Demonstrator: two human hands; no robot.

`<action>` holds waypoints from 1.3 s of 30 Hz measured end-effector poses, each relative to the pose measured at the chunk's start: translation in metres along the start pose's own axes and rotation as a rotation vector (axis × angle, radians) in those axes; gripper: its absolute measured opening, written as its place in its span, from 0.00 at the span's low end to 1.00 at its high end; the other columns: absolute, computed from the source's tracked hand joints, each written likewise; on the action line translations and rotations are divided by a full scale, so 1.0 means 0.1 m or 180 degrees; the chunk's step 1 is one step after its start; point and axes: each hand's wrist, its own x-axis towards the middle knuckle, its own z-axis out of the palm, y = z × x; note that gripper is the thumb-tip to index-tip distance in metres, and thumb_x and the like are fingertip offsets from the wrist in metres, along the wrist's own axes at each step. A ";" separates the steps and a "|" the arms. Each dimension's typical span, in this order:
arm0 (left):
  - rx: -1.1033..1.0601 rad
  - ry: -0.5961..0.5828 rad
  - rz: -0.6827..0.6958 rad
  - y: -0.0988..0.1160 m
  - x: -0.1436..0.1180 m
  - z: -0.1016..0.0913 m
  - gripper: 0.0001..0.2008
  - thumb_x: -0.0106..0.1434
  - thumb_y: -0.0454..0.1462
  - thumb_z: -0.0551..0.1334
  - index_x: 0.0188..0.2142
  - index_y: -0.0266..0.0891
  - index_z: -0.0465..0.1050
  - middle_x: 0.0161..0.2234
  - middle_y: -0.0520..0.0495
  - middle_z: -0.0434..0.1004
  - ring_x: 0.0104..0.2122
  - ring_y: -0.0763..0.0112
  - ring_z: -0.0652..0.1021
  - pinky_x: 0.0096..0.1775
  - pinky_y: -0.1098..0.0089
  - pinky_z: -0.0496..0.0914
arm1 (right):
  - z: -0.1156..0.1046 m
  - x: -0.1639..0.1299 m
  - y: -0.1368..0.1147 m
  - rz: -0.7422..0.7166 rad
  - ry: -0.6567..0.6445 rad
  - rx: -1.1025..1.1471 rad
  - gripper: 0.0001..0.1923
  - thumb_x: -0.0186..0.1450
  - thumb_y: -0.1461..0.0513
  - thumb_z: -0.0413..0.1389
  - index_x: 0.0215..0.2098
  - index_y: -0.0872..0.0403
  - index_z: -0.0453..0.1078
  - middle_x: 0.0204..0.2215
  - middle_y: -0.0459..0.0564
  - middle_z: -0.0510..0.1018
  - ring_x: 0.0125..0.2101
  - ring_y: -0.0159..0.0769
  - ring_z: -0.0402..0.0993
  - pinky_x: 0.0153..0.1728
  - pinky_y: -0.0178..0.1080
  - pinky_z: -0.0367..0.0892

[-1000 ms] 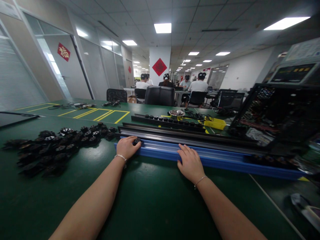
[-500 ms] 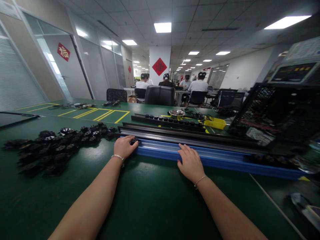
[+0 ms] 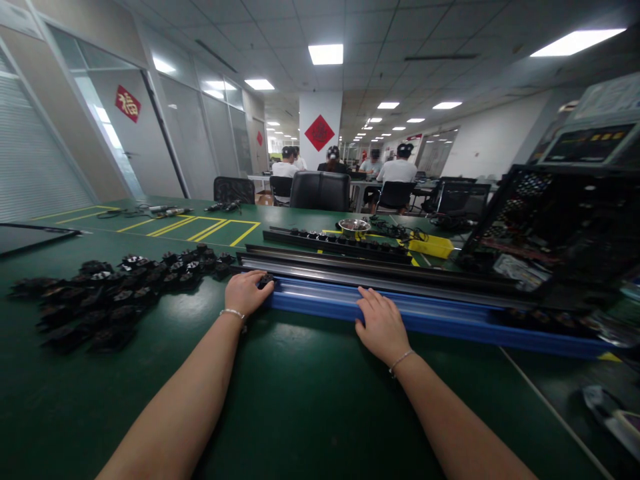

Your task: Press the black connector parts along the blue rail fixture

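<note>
My left hand [image 3: 245, 293] grips a small black component [image 3: 267, 281] near the left end of a blue channel [image 3: 440, 311] on the green table [image 3: 300, 393], my right hand [image 3: 381, 325] resting open farther along it. Dark parts [image 3: 545, 320] already sit at its right end, while a larger cluster of components [image 3: 123, 295] lies loose at left; a red door sign [image 3: 128, 104] reads "福."

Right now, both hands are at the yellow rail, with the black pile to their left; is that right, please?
Not quite: the head view shows the rail is blue. The left hand and right hand are at it, with the black pile to their left.
</note>
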 end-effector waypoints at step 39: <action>-0.0575 0.0064 -0.0433 -0.21 0.01 0.00 0.16 0.55 0.44 0.57 0.39 0.40 0.78 0.44 0.45 0.79 0.47 0.60 0.75 0.52 0.64 0.66 | 0.01 0.00 0.01 -0.0029 -0.0006 0.0029 0.15 0.58 0.64 0.50 0.43 0.54 0.69 0.58 0.53 0.65 0.58 0.43 0.57 0.55 0.48 0.53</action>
